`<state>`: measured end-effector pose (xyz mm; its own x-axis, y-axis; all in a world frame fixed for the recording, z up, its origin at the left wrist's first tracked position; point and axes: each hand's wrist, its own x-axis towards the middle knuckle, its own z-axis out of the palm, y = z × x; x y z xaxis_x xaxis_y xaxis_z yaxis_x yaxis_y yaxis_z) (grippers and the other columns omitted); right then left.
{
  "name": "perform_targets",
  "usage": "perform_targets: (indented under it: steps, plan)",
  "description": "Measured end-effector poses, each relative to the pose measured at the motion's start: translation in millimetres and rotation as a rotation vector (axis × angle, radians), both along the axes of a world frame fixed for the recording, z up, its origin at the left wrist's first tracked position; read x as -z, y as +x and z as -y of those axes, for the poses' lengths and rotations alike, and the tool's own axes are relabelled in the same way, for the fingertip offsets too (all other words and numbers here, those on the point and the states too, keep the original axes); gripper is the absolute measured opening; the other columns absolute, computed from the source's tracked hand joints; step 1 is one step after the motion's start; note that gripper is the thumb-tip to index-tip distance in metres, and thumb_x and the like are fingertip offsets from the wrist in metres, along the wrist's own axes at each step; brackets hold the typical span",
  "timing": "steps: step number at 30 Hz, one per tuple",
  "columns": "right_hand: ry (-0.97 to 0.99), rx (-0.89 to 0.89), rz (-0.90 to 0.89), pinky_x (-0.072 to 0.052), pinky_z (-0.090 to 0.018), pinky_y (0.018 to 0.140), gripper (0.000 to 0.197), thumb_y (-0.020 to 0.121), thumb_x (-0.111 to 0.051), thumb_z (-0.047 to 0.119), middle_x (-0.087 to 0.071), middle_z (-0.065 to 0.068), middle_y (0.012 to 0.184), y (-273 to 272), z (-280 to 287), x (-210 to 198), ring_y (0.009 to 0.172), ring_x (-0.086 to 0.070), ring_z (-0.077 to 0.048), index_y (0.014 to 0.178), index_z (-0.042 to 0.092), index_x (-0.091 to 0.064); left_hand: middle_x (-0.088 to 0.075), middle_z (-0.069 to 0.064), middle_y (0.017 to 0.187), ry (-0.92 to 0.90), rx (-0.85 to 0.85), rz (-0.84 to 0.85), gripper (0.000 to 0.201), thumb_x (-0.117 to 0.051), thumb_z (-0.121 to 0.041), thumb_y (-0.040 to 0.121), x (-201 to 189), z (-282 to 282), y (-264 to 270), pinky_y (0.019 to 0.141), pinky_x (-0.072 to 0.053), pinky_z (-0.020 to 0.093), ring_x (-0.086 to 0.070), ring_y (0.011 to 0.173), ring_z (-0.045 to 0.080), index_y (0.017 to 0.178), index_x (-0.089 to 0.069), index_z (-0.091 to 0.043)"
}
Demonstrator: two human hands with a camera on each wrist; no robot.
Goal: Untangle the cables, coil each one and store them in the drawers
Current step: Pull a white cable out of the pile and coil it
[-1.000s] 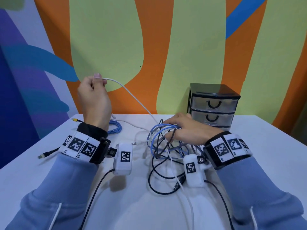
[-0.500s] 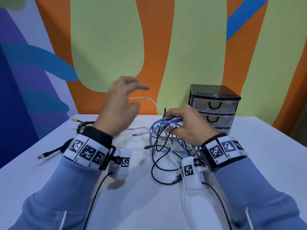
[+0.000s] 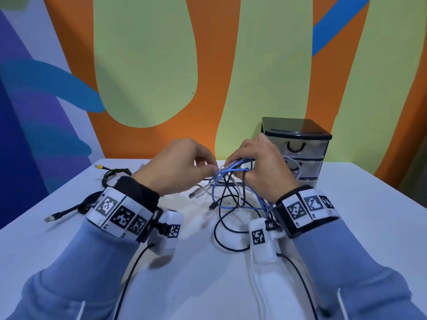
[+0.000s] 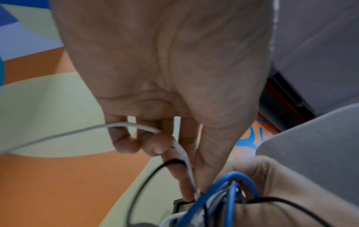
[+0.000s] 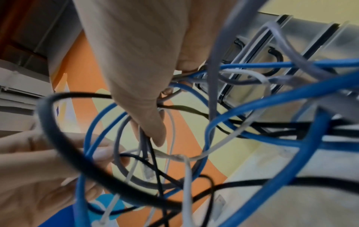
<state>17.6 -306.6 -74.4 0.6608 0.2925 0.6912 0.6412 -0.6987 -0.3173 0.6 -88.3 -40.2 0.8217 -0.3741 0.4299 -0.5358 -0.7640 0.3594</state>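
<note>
A tangle of blue, black, white and grey cables [image 3: 227, 192] hangs partly lifted over the middle of the white table [image 3: 369, 204]. My right hand [image 3: 242, 166] grips the top of the tangle, fingers curled round several strands; blue loops [image 5: 252, 107] fill the right wrist view. My left hand [image 3: 213, 168] meets it from the left. In the left wrist view, my left hand [image 4: 192, 188] pinches a white cable [image 4: 116, 125] between thumb and forefinger right at the bundle. The black drawer unit [image 3: 298, 144] stands just behind my right hand, its drawers shut.
A black cable with a yellow plug [image 3: 111, 174] lies coiled at the far left of the table. Another black cable end [image 3: 49, 218] lies near the left edge. The painted wall runs close behind the table. Wrist-camera leads trail towards me.
My left hand came down from high on the left, where it held a white cable taut, and moved right to the tangle. My right hand lifted the tangle off the table.
</note>
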Motion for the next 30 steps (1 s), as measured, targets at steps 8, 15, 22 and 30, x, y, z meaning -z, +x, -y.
perform_targets:
  steps: [8,15,22,30]
  plan:
    - [-0.011,-0.213,0.007,-0.038,-0.021,0.072,0.026,0.082,-0.088,0.014,-0.064,0.011,0.079,-5.2,-0.9,-4.6,0.086,-0.043,-0.013,0.09,0.038,-0.081,-0.048,-0.007,0.06,-0.481,-0.193,-0.12,0.026,-0.064,-0.025,0.095,-1.9,1.4,5.6,0.057,-0.033,0.029,-0.039,0.053,0.01,0.084,-0.071,-0.003]
    - [-0.183,-0.048,-0.186,-0.038,-0.029,0.068,0.018,0.087,-0.081,0.016,-0.062,0.011,0.073,-4.0,0.0,-2.5,0.083,-0.037,0.0,0.083,0.034,-0.083,-0.072,-0.006,0.087,-0.914,-0.162,0.003,0.02,-0.069,-0.014,0.098,-10.3,-3.4,6.5,0.066,-0.04,-0.001,-0.063,0.08,-0.004,0.078,-0.073,-0.017]
    - [-0.135,0.106,-0.185,-0.04,-0.035,0.072,0.033,0.089,-0.071,0.001,-0.06,0.012,0.078,-1.6,2.4,-4.5,0.085,-0.03,-0.011,0.088,0.031,-0.083,-0.064,-0.008,0.081,-1.065,-0.278,0.317,0.009,-0.064,-0.024,0.105,-13.8,-22.9,14.7,0.07,-0.045,0.017,-0.056,0.068,-0.001,0.102,-0.07,-0.017]
    - [-0.007,0.367,0.042,-0.043,-0.037,0.067,0.039,0.087,-0.069,-0.003,-0.062,0.006,0.092,1.3,8.4,-6.9,0.096,-0.035,-0.021,0.096,0.033,-0.082,-0.047,-0.007,0.07,-0.749,-0.221,0.502,0.013,-0.06,-0.039,0.105,-17.2,-30.0,3.9,0.065,-0.044,0.039,-0.048,0.066,0.017,0.103,-0.067,-0.028]
